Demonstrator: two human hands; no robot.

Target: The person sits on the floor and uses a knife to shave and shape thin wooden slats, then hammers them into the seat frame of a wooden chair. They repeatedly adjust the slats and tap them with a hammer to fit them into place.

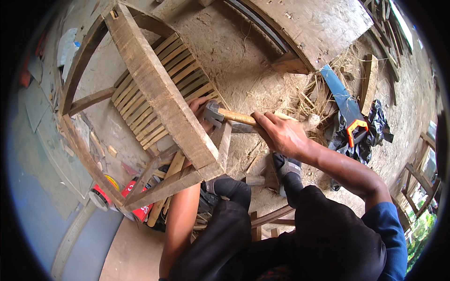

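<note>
Concrete-looking floor (241,61), dusty and littered. Left to right:

- Red tins (142,213), partly behind the frame.
- Wooden frame (143,65), 1, tilted, ahead and to the person's left.
- Slatted wooden panel (183,74), 1, beyond the frame's broad beam (176,119); whether joined, cannot tell.
- Left hand (200,104), fingers bent just beside the hammer head; palm behind the beam, grip cannot be told.
- Wood-handled hammer (238,116), 1, head near a short rail (225,143); contact unclear.
- Right hand (283,133), closed around the handle.
- Blue-bladed handsaw (341,93), 1, against black plastic (377,124).

Step, as judged: hammering at the frame's joint; a further stroke calls for clear left fingers. Any nail: not discernible.
</note>
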